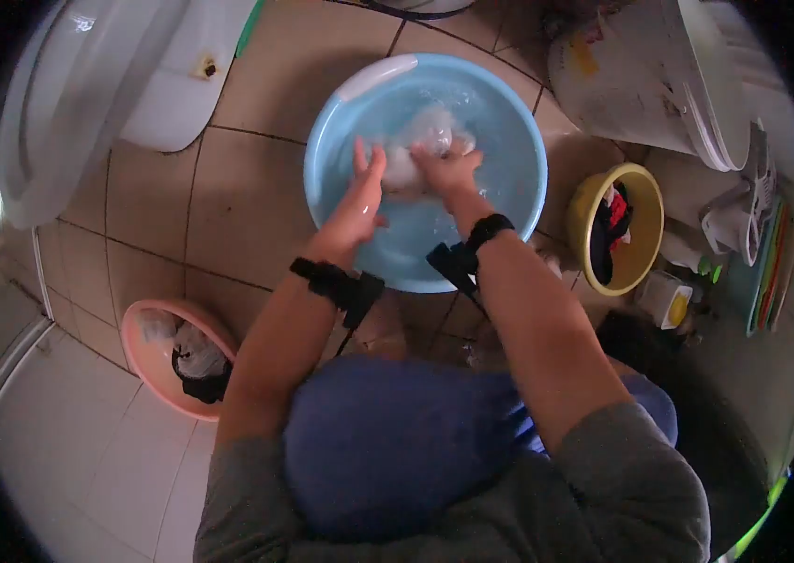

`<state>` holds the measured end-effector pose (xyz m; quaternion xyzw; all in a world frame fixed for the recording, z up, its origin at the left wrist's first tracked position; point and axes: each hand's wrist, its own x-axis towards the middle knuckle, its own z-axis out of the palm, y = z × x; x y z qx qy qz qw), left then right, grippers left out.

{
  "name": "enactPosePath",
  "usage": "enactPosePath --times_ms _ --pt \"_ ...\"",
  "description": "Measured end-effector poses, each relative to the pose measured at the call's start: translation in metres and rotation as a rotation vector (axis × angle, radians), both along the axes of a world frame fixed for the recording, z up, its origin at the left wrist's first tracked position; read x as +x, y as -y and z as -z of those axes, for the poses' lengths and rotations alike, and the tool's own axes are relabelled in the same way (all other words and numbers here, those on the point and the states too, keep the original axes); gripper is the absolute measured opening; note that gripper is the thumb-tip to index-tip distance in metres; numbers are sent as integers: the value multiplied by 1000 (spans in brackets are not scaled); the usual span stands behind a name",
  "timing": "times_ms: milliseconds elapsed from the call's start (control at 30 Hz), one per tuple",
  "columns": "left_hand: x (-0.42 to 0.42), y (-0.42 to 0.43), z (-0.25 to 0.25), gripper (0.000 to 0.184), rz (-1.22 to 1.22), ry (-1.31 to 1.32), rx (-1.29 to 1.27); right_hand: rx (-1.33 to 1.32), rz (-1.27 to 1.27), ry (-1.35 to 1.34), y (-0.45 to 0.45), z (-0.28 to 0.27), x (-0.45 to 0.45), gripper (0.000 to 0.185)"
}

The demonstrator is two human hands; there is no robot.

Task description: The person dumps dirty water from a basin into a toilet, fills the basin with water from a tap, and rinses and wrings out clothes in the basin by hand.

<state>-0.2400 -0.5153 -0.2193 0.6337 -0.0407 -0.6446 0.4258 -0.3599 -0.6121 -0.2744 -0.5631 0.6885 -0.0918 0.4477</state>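
Note:
A large light blue basin (509,225) with water in it stands on the tiled floor. In the water lies a wet white cloth (401,172), bunched up, with a puffed part at its top. My left hand (359,202) is at the cloth's left edge, its fingers apart and pointing forward. My right hand (448,171) rests on the cloth's right part, thumb and fingers spread over it. A white patch, perhaps cloth or foam, lies on the basin's upper left rim. Both wrists wear black straps.
A pink basin (148,361) with grey and black clothes stands at the lower left. On the right, a yellow basin (652,211) holds black and red clothes. A white bucket (636,84) is at the upper right, and a white fixture (172,103) at the upper left.

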Motion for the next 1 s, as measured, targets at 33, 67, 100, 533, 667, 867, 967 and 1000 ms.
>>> enactPosePath --times_ms 33,67,100,533,667,867,967,1000 --pt "1 7 1 90 -45 2 2 -5 -2 -1 -3 -3 4 82" --pt "5 11 15 90 -50 -2 -4 181 74 362 -7 -13 6 78" --pt "12 14 28 81 -96 -247 -37 369 148 726 -12 -24 8 74" --pt "10 16 9 41 84 138 -423 -986 -696 251 -24 -90 37 27" --pt "-10 5 -22 44 14 339 -440 -350 -565 148 29 -53 2 40" --pt "-12 -23 8 86 -36 -89 -153 -444 -554 -449 30 -32 -35 77" --pt "-6 -13 23 97 -48 -63 -167 -26 -75 -195 -4 -1 -7 68" --pt "-3 -10 28 97 -50 -52 -184 175 87 228 -6 -6 -6 64"
